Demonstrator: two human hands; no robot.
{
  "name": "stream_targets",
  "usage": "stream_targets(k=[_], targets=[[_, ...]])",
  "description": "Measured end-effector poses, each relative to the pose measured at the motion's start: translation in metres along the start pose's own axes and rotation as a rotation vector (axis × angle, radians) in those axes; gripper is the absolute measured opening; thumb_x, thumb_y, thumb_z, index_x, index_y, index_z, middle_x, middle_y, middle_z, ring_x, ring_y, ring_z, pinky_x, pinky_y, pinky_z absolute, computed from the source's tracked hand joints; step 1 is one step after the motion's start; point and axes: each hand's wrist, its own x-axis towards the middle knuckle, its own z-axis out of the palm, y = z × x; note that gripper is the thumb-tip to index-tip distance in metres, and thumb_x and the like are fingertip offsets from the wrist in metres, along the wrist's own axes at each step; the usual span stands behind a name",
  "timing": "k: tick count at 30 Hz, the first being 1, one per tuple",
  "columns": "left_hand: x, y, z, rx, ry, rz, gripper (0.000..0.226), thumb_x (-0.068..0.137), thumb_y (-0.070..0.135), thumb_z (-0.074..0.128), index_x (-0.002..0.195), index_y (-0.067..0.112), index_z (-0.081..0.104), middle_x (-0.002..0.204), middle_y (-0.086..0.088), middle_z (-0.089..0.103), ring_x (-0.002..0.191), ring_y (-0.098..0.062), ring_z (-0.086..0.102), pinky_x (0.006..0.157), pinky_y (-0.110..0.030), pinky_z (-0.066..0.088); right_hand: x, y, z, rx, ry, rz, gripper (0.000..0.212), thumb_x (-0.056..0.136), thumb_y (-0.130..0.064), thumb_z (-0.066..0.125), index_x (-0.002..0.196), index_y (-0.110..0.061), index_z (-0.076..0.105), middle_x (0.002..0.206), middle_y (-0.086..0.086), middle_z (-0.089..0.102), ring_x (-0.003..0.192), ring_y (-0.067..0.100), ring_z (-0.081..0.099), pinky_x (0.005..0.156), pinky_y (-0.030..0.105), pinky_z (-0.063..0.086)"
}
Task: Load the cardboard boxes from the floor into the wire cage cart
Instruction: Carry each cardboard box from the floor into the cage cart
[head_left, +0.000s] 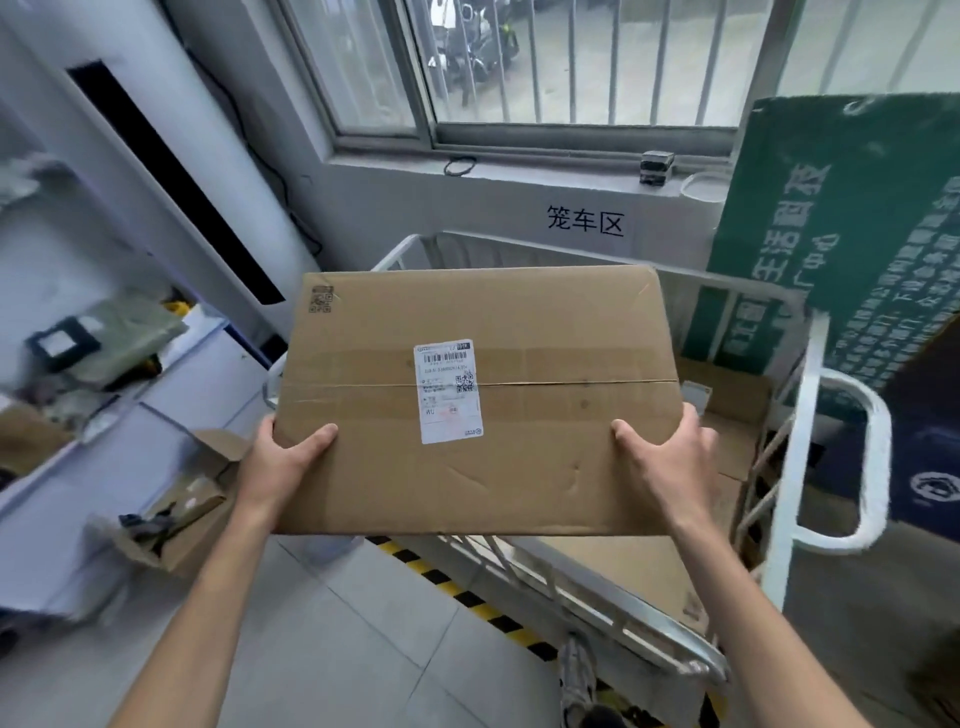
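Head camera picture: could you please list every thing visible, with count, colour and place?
cardboard box: 1, brown, centre, held over the cart
shipping label: 1, white, on the box's top
wire cage cart: 1, white, behind and under the box
cardboard sheets: count unclear, brown, on the cart's bottom
signboard: 1, green with white writing, leaning right of the cart
window: 1, grey frame, top
open box: 1, brown, lower left
hazard stripe: 1, yellow and black, floor beside the cart
left grip: 1, holds the box's near left corner, thumb on top
right grip: 1, holds the box's near right corner, thumb on top
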Motion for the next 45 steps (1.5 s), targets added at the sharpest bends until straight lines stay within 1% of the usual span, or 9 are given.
stream_targets(k=[5, 9, 13, 17, 20, 24, 31, 37, 45], targets=[[0.088, 0.003, 0.017, 0.023, -0.035, -0.075, 0.085, 0.057, 0.067, 0.080, 0.125, 0.026, 0.051, 0.116, -0.002, 0.067, 0.102, -0.026, 0.065, 0.094, -0.050, 0.053, 0.051, -0.033, 0.058, -0.027, -0.026, 0.054, 0.098, 0.074, -0.072, 0.069, 0.150, -0.022, 0.032, 0.137, 0.011, 0.047, 0.119, 0.035, 0.054, 0.094, 0.052, 0.049], [0.159, -0.008, 0.034, -0.003, -0.105, -0.108, 0.100, 0.049, 0.072, 0.080, 0.131, 0.024, 0.051, 0.117, -0.001, 0.068, 0.103, -0.024, 0.066, 0.096, -0.051, 0.053, 0.078, -0.052, 0.100, -0.053, 0.006, 0.122, 0.098, 0.074, -0.071, 0.070, 0.150, -0.023, 0.031, 0.137, 0.011, 0.046, 0.120, 0.037, 0.054, 0.093, 0.049, 0.045], [0.246, -0.023, 0.055, 0.002, -0.218, -0.105, 0.089, 0.048, 0.074, 0.082, 0.121, 0.032, 0.052, 0.109, 0.008, 0.068, 0.100, -0.019, 0.068, 0.091, -0.048, 0.055, 0.095, -0.068, 0.152, -0.063, 0.023, 0.210, 0.095, 0.076, -0.067, 0.070, 0.150, -0.022, 0.030, 0.134, 0.009, 0.044, 0.119, 0.036, 0.054, 0.092, 0.045, 0.044], [0.356, -0.041, 0.081, 0.022, -0.349, -0.069, 0.100, 0.047, 0.074, 0.085, 0.128, 0.026, 0.053, 0.115, 0.001, 0.069, 0.102, -0.023, 0.068, 0.094, -0.052, 0.055, 0.101, -0.084, 0.218, -0.043, 0.101, 0.317, 0.097, 0.078, -0.063, 0.072, 0.152, -0.017, 0.029, 0.139, 0.011, 0.043, 0.123, 0.034, 0.051, 0.084, 0.040, 0.039], [0.438, -0.058, 0.104, 0.060, -0.460, -0.040, 0.116, 0.043, 0.079, 0.084, 0.137, 0.022, 0.049, 0.121, -0.002, 0.068, 0.106, -0.023, 0.067, 0.097, -0.051, 0.053, 0.097, -0.093, 0.277, -0.037, 0.172, 0.425, 0.101, 0.078, -0.063, 0.072, 0.154, -0.016, 0.026, 0.145, 0.011, 0.040, 0.131, 0.034, 0.046, 0.095, 0.045, 0.042], [0.519, -0.092, 0.127, 0.133, -0.554, -0.056, 0.112, 0.046, 0.072, 0.085, 0.139, 0.022, 0.048, 0.125, -0.002, 0.065, 0.110, -0.024, 0.064, 0.099, -0.052, 0.052, 0.095, -0.099, 0.355, -0.052, 0.192, 0.559, 0.105, 0.077, -0.063, 0.073, 0.156, -0.013, 0.025, 0.149, 0.013, 0.038, 0.137, 0.032, 0.040, 0.106, 0.045, 0.038], [0.577, -0.165, 0.155, 0.234, -0.629, -0.148, 0.097, 0.062, 0.051, 0.092, 0.140, 0.019, 0.044, 0.126, -0.008, 0.060, 0.108, -0.029, 0.061, 0.094, -0.050, 0.050, 0.110, -0.083, 0.450, -0.073, 0.129, 0.687, 0.101, 0.077, -0.057, 0.077, 0.153, -0.013, 0.027, 0.140, 0.012, 0.043, 0.128, 0.032, 0.049, 0.099, 0.039, 0.043], [0.603, -0.262, 0.216, 0.309, -0.576, -0.268, 0.078, 0.074, 0.033, 0.089, 0.138, 0.017, 0.048, 0.123, -0.009, 0.060, 0.103, -0.028, 0.059, 0.086, -0.044, 0.047, 0.127, -0.003, 0.538, -0.091, -0.004, 0.823, 0.107, 0.079, -0.057, 0.074, 0.157, -0.013, 0.016, 0.149, 0.011, 0.038, 0.133, 0.031, 0.047, 0.102, 0.039, 0.043], [0.610, -0.367, 0.296, 0.345, -0.671, -0.308, 0.064, 0.083, 0.027, 0.083, 0.135, 0.015, 0.049, 0.123, -0.010, 0.061, 0.108, -0.031, 0.062, 0.095, -0.050, 0.049, 0.137, 0.084, 0.600, -0.117, -0.024, 0.894, 0.099, 0.079, -0.050, 0.078, 0.152, -0.007, 0.028, 0.137, 0.013, 0.046, 0.125, 0.031, 0.051, 0.104, 0.042, 0.045]])
